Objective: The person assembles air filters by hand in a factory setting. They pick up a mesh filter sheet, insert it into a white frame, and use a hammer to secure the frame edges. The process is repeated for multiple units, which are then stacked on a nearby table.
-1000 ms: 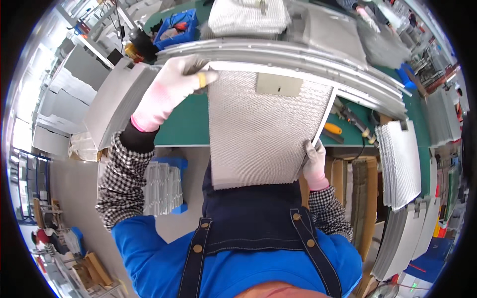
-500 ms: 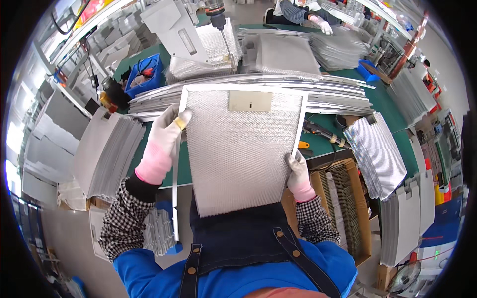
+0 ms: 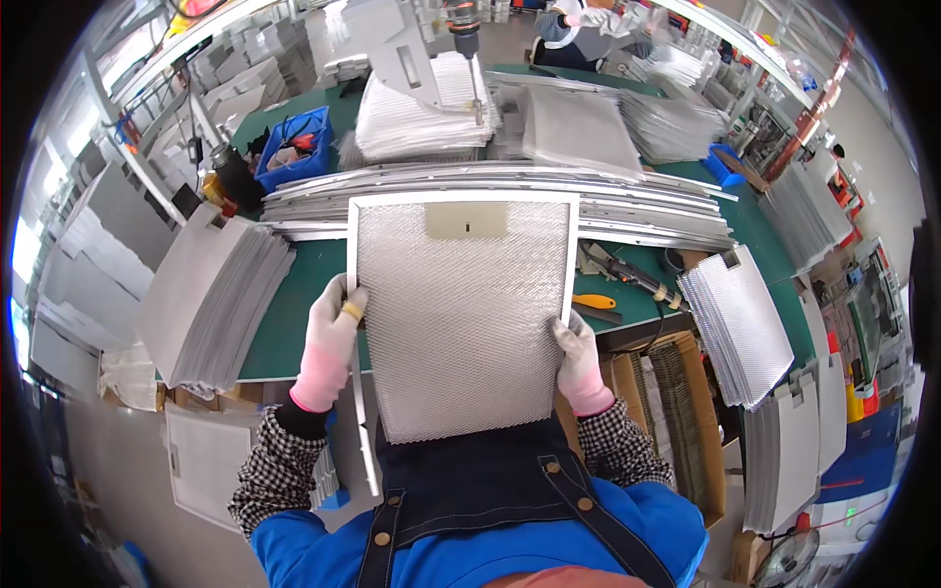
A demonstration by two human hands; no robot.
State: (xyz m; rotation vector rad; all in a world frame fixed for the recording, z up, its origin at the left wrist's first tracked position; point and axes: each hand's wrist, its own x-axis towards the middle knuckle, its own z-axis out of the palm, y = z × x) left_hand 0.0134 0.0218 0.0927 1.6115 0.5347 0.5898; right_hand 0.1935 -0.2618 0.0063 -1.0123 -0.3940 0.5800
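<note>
A silvery mesh filter panel (image 3: 461,323) hangs upright in front of my apron, with a beige plate (image 3: 467,220) near its top. A white metal frame strip (image 3: 466,199) runs along its top and down the sides. On the left, the loose end of the strip (image 3: 369,456) sticks out below, apart from the mesh. My left hand (image 3: 336,328), in a white and pink glove with yellow tape on a finger, grips the strip and the panel's left edge. My gloved right hand (image 3: 576,353) is closed on the right edge, its thumb on the front face.
Long metal strips (image 3: 667,211) lie across the green table (image 3: 294,323) behind the panel. Mesh stacks stand left (image 3: 211,294) and right (image 3: 735,318). A drill (image 3: 466,39) hangs above. A yellow-handled tool (image 3: 593,302), a power tool (image 3: 632,274) and a cardboard box (image 3: 701,421) are at right.
My left hand has slid down the panel's left side. The strip's loose lower end sits closer to the mesh edge. The panel has shifted slightly left and down in view.
</note>
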